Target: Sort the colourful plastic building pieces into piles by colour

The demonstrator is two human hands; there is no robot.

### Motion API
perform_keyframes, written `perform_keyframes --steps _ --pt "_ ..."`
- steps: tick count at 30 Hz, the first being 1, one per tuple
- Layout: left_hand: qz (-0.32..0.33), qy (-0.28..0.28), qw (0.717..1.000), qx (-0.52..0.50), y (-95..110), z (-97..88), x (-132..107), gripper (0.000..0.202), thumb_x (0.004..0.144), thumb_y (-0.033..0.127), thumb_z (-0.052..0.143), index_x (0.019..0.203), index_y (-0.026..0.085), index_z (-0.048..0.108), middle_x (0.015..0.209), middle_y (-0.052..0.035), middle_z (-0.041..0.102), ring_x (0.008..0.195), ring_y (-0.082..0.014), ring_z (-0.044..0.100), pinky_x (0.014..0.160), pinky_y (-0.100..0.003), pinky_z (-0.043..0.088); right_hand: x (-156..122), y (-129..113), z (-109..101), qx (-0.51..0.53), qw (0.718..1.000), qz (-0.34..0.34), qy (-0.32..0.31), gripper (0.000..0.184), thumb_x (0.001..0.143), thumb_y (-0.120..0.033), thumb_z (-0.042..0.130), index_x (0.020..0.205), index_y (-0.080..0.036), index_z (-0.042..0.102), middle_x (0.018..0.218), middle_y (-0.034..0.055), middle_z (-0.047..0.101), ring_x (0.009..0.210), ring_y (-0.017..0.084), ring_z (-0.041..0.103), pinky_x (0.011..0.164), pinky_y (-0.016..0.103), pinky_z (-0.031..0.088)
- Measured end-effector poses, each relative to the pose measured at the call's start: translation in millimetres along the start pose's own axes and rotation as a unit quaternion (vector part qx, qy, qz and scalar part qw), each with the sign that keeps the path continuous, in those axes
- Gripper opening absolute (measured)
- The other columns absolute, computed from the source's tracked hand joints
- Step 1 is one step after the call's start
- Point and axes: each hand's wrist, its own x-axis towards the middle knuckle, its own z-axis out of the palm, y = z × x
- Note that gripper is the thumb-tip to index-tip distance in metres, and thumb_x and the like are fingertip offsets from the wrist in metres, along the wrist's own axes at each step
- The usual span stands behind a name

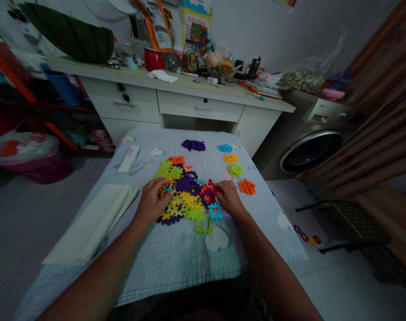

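Observation:
A loose pile of toothed, square plastic building pieces (186, 182) in purple, yellow, lime green, orange, red and blue lies in the middle of the cloth-covered table. My left hand (153, 198) rests at the pile's left side, thumb and forefinger apart over yellow and blue pieces. On the opposite side, my right hand (228, 197) has its fingertips closed on a red building piece (207, 194), which they partly hide. A blue window-like piece (215, 211) and a lime green frame piece (203, 225) lie near my right hand.
Small groups of purple (193, 145), blue (224, 148), yellow (231, 158), green (235, 170) and orange pieces (247, 187) sit apart. A white box (128, 159) and folded cloth (92, 223) lie left. Behind stands a cluttered cabinet (199, 100); a washing machine (299, 133) is right.

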Motion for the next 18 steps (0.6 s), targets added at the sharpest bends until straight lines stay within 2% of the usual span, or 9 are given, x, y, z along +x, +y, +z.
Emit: perform_keyframes --steps 6,8,14,18 --pt "-0.006 0.008 1.000 -0.005 0.9 0.2 -0.5 0.033 0.081 0.041 0.057 0.107 0.023 0.065 0.123 -0.0080 0.059 0.120 -0.0270 0.053 0.108 -0.046 0.038 -4.7 1.9 -5.7 -0.013 0.995 0.042 0.089 0.033 0.077 -0.013 0.053 0.106 -0.018 0.066 0.099 0.0089 0.065 0.092 0.023 0.054 0.086 0.037 0.041" --pt "-0.005 0.011 1.000 -0.004 0.8 0.2 -0.6 0.033 0.081 0.041 0.057 0.107 0.022 0.065 0.122 -0.0084 0.060 0.119 -0.0274 0.054 0.107 -0.046 0.038 -7.1 5.5 -7.8 -0.017 0.993 0.051 0.102 0.034 0.074 -0.013 0.052 0.105 -0.017 0.066 0.099 0.0087 0.065 0.092 0.023 0.054 0.086 0.036 0.041" --pt "0.004 0.018 1.000 0.005 0.1 -0.8 0.0 0.032 0.081 0.039 0.056 0.106 0.021 0.065 0.121 -0.0090 0.060 0.117 -0.0277 0.055 0.106 -0.047 0.039 -10.3 11.8 -6.2 -0.059 0.994 0.068 0.063 0.036 0.076 -0.020 0.056 0.111 -0.014 0.065 0.105 0.0115 0.065 0.097 0.026 0.053 0.088 0.040 0.039" --pt "0.005 0.021 1.000 0.009 -0.6 -1.5 0.2 0.032 0.081 0.039 0.055 0.104 0.020 0.065 0.120 -0.0096 0.061 0.116 -0.0278 0.056 0.104 -0.047 0.040 -9.4 10.8 -7.2 -0.067 0.994 0.072 0.049 0.033 0.079 -0.017 0.055 0.110 -0.015 0.067 0.102 0.0115 0.066 0.096 0.026 0.054 0.089 0.040 0.040"
